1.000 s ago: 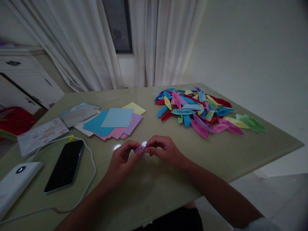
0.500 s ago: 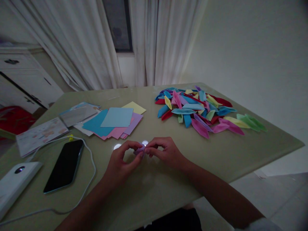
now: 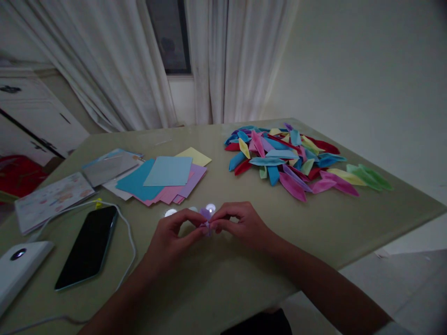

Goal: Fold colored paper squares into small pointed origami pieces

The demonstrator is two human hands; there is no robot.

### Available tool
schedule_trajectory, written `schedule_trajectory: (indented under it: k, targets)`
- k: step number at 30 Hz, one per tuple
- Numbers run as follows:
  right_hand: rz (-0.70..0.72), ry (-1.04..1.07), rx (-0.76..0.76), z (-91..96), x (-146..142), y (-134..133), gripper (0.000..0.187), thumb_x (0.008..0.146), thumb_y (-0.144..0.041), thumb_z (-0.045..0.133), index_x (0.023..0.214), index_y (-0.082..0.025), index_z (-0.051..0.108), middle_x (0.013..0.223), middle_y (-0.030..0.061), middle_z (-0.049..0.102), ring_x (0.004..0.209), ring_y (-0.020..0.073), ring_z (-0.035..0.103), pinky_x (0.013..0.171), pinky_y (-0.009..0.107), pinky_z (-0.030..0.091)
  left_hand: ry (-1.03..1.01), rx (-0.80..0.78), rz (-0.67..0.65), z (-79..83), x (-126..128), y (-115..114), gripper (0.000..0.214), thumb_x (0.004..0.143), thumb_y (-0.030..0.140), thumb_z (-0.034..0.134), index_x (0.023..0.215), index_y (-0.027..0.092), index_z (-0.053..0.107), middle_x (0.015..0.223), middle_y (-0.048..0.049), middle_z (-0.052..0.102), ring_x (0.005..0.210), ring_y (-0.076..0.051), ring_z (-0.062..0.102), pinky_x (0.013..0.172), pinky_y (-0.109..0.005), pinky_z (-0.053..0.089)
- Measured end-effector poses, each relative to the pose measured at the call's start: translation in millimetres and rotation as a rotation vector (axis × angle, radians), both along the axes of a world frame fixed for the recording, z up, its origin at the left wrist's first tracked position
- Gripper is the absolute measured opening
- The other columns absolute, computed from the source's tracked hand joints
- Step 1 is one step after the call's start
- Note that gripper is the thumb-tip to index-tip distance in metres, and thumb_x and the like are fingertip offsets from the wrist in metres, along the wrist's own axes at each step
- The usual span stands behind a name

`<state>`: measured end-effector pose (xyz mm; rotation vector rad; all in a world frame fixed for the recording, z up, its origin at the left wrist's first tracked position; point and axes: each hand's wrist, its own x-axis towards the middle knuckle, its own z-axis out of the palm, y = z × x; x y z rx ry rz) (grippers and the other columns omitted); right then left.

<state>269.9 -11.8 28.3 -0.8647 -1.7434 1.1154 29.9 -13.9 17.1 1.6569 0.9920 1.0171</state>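
A small piece of purple paper, folded, is held up just above the table near its front. My left hand pinches its left side between thumb and index finger. From the right, my right hand pinches the same piece, and the fingertips of both hands almost meet. The fingers cover much of the paper, so its exact folds cannot be made out. Beyond my hands lies a fanned stack of square coloured sheets, with a light blue sheet on top.
A heap of folded coloured paper pieces spreads over the table's back right. At left lie a black-screened phone, a white power bank, a white cable and a printed packet. The table has a sloping right edge.
The purple paper has turned between my fingers, and a flap now stands up above the fingertips. Both hands keep their pinch in nearly the same place. The view has shifted slightly.
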Motion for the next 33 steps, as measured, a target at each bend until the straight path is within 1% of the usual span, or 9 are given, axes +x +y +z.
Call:
schedule_trajectory:
  k: [3,5,10,15,19,23,28,31,33]
  targets:
    - [0.037,0.004,-0.045,1.0,0.7,-0.1,0.006,0.093,-0.027,0.087,0.095,-0.021,0.088,0.083,0.0019,0.081,0.072,0.0157,0.074,0.072,0.027,0.055,0.006,-0.059,-0.042,1.4,-0.1,0.4,0.013,0.081,0.029,0.094,0.086,0.025,0.084,0.083,-0.0012,0.082,0.080,-0.021,0.074,0.077,-0.030,0.053]
    - [0.057,0.008,-0.054,2.1,1.3,-0.1,0.007,0.092,-0.027,0.088,0.096,-0.021,0.088,0.083,0.0021,0.081,0.074,0.0155,0.074,0.072,0.026,0.055,0.011,-0.079,-0.050,2.5,1.6,-1.0,0.013,0.080,0.029,0.095,0.083,0.025,0.083,0.083,-0.0013,0.082,0.079,-0.021,0.074,0.077,-0.031,0.052]
    - [0.078,0.019,-0.051,4.8,2.7,1.2,0.011,0.093,-0.031,0.087,0.096,-0.021,0.087,0.086,0.0025,0.081,0.077,0.0161,0.074,0.075,0.027,0.056,-0.070,-0.061,-0.093,2.0,3.9,-2.2,0.009,0.087,0.030,0.090,0.089,0.025,0.083,0.089,-0.0023,0.081,0.085,-0.021,0.073,0.082,-0.032,0.053]
    - [0.088,0.063,-0.084,3.7,2.8,2.5,0.016,0.093,-0.035,0.087,0.095,-0.020,0.086,0.084,0.0023,0.080,0.073,0.0155,0.073,0.072,0.027,0.056,-0.092,-0.042,-0.071,1.8,3.5,0.7,0.010,0.090,0.035,0.088,0.091,0.025,0.084,0.088,-0.0033,0.081,0.084,-0.021,0.073,0.080,-0.031,0.054]
    - [0.072,0.024,-0.059,2.6,2.4,1.6,0.011,0.092,-0.031,0.088,0.093,-0.020,0.086,0.084,0.0022,0.080,0.075,0.0154,0.073,0.073,0.027,0.055,-0.097,-0.057,-0.067,3.7,5.4,0.5,0.010,0.086,0.032,0.091,0.087,0.024,0.084,0.085,-0.0027,0.080,0.083,-0.020,0.073,0.079,-0.031,0.054]
    - [0.065,0.003,-0.042,1.9,2.2,1.4,0.010,0.093,-0.031,0.086,0.094,-0.021,0.087,0.085,0.0023,0.081,0.076,0.0162,0.073,0.074,0.027,0.055,-0.107,-0.075,-0.031,4.2,6.7,-0.1,0.017,0.079,0.030,0.096,0.084,0.023,0.081,0.083,-0.0029,0.080,0.081,-0.021,0.073,0.077,-0.032,0.055]
    - [0.094,-0.029,0.020,0.5,3.0,1.5,0.013,0.094,-0.034,0.086,0.094,-0.021,0.086,0.085,0.0030,0.079,0.078,0.0169,0.072,0.075,0.029,0.054,-0.082,-0.112,-0.062,1.9,5.5,-0.4,0.019,0.079,0.030,0.095,0.078,0.023,0.078,0.080,-0.0023,0.078,0.080,-0.022,0.072,0.078,-0.033,0.055]
    - [0.114,-0.020,-0.018,1.2,3.7,0.9,0.016,0.094,-0.036,0.086,0.097,-0.020,0.085,0.088,0.0034,0.079,0.079,0.0166,0.072,0.075,0.028,0.054,-0.062,-0.085,-0.074,0.2,3.8,0.0,0.015,0.082,0.031,0.093,0.085,0.024,0.079,0.086,-0.0020,0.079,0.085,-0.023,0.073,0.082,-0.034,0.054]
    - [0.123,0.008,-0.052,2.2,3.4,-0.1,0.019,0.095,-0.038,0.084,0.099,-0.019,0.083,0.091,0.0040,0.079,0.081,0.0166,0.072,0.075,0.028,0.054,-0.033,-0.015,-0.024,-0.5,3.9,0.2,0.020,0.082,0.032,0.093,0.096,0.026,0.080,0.096,-0.0025,0.079,0.094,-0.024,0.073,0.087,-0.036,0.054]
